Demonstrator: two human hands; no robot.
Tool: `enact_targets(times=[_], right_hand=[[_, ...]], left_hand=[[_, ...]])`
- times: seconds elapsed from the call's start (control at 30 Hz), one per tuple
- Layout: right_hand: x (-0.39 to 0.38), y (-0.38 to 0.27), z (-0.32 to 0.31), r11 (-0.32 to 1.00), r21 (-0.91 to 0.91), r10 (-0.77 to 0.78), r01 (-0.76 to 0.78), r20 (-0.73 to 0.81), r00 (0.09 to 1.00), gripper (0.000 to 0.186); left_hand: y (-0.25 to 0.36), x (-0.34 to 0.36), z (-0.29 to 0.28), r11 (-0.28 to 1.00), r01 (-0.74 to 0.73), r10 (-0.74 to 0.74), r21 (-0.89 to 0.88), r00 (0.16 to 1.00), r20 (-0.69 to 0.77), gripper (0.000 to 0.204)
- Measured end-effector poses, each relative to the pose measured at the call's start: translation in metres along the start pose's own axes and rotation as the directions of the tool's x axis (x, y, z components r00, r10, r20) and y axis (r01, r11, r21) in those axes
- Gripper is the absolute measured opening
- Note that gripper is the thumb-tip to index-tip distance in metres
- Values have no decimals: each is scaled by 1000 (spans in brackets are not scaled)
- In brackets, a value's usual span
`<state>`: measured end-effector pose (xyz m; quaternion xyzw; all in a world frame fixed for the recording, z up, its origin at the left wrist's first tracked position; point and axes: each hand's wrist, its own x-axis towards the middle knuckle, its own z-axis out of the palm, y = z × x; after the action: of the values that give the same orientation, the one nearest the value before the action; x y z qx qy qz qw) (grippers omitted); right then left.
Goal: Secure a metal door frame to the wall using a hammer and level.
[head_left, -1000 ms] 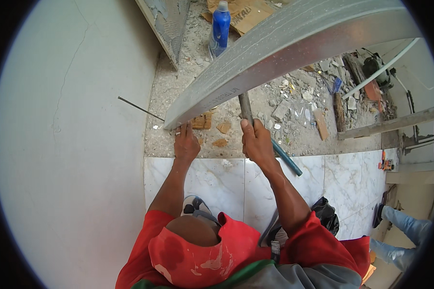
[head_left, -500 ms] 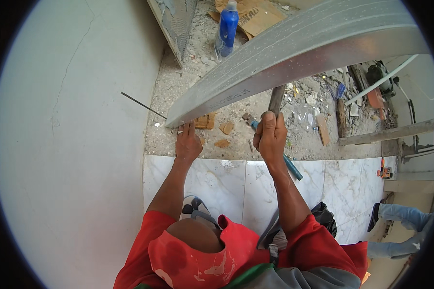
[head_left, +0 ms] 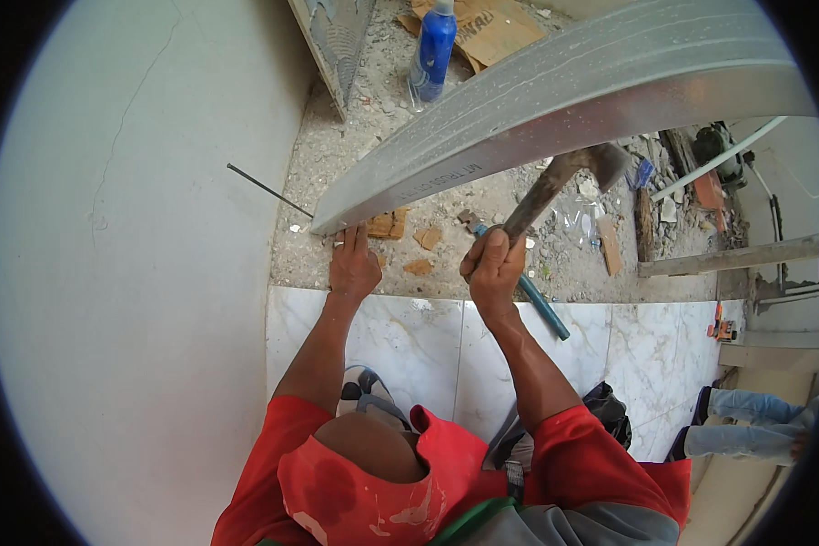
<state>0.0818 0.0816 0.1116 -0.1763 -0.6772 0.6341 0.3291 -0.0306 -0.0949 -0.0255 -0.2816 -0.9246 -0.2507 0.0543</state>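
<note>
A long silver metal channel slants from the upper right down to the wall on the left. My left hand is at its low end, fingers pressed against the lower edge with their tips partly hidden. A thin dark rod sticks out at that end, beside the wall. My right hand is closed round the handle of a hammer. The hammer's head is raised to the right, just below the channel, and apart from the rod.
Marble-look tiles border rough rubble ground. A blue bottle stands beyond the channel. Near my right hand lie a teal pipe and wood scraps. A timber crosses the right side, where another person's legs show.
My right hand has moved down and left, turning the hammer so that its head now shows below the channel. The left hand stays at the channel's end.
</note>
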Motion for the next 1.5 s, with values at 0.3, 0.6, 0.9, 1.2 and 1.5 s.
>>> enact_targets(times=[0.3,0.6,0.9,1.2,1.5], right_hand=[[23,-9,-17,711,-661,479,-240,205,853,42],[3,28,-15,478,-863,530,165,433,729,42],[-7,11,-25,899,-409,258,-158,202,945,42],[4,-24,-17,642,-659,667,-392,227,710,44],[-11,31,-13,473,-870,630,138,443,638,45]], left_hand=[[-19,-2,0,999,-6,5,-34,1000,-28,55],[-9,2,3,999,-38,38,6,999,-38,56],[-3,0,-2,1000,-27,27,14,1000,-7,53],[-21,-22,4,998,-14,12,68,1000,26,55],[-8,5,-4,998,-27,28,61,999,-27,59]])
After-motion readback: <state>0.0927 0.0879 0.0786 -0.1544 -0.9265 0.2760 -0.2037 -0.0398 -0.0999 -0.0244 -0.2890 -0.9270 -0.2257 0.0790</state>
